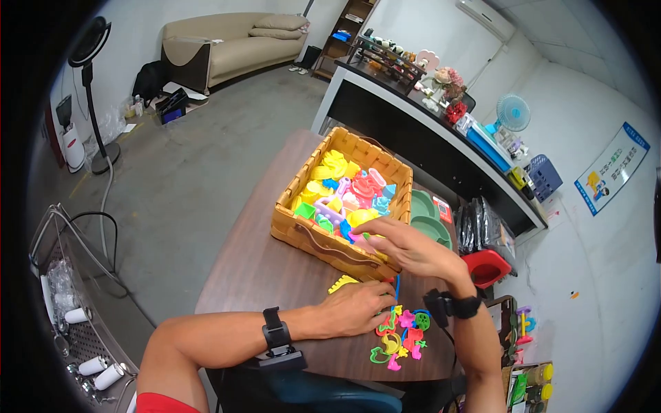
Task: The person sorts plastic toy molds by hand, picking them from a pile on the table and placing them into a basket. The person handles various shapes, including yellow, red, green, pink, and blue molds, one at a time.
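Note:
My left hand (361, 307) rests low over the wooden table (261, 275), its fingers curled down and together; what lies under them is hidden. A yellow toothed plastic piece (342, 283) shows just beyond its knuckles. Right by its fingertips is a loose group of small plastic cutter shapes, among them a green wheel shape (422, 321) and a yellow crescent (391, 343). My right hand (407, 252) hovers over the near right corner of a woven basket (330, 256), fingers stretched out. Its fingertips overlap pink pieces among the colourful plastic toys (334, 165) filling the basket.
A green compartment tray (430, 220) lies right of the basket, near plastic-wrapped packs (485, 230) and a red stool (487, 268). A counter (406, 117) stands behind the table. At lower left is a metal rack (96, 330) with white cylinders.

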The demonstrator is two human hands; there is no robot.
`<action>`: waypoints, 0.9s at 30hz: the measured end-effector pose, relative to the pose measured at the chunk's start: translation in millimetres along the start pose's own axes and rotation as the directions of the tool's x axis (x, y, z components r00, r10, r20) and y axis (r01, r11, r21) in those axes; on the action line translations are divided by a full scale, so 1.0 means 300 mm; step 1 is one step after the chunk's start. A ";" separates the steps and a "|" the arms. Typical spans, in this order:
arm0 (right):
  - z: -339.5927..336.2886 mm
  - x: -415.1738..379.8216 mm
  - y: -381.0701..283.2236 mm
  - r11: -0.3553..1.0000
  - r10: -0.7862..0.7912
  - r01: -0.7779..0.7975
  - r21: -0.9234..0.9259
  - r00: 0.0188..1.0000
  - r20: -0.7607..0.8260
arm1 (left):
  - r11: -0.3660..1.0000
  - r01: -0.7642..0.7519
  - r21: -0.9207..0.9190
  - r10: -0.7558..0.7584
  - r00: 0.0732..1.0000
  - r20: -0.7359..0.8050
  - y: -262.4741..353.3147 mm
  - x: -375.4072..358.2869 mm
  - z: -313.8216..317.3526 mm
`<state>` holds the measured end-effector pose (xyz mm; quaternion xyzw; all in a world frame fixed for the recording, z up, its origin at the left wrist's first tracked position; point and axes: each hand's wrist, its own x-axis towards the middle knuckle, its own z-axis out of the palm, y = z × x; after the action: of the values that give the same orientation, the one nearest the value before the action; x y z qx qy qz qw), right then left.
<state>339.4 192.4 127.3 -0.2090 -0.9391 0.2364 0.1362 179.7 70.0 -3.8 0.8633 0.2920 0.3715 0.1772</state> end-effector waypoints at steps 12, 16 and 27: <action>-0.094 0.091 0.173 0.929 0.354 -0.369 0.004 0.893 0.277 | 0.999 0.032 0.009 -0.032 0.997 0.077 0.018 0.070 0.015; -0.057 0.112 0.253 0.966 0.249 -0.258 0.028 0.950 0.187 | 1.000 0.014 0.003 -0.014 0.998 0.058 0.012 0.055 0.005; 0.021 0.162 0.260 0.903 0.251 -0.200 -0.381 0.964 0.088 | 1.000 0.008 0.000 -0.008 0.999 0.048 0.003 0.045 0.001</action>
<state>320.4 274.8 90.5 -0.3217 -0.9431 0.0835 0.0024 187.9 77.8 3.8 0.8709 0.2909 0.3498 0.1859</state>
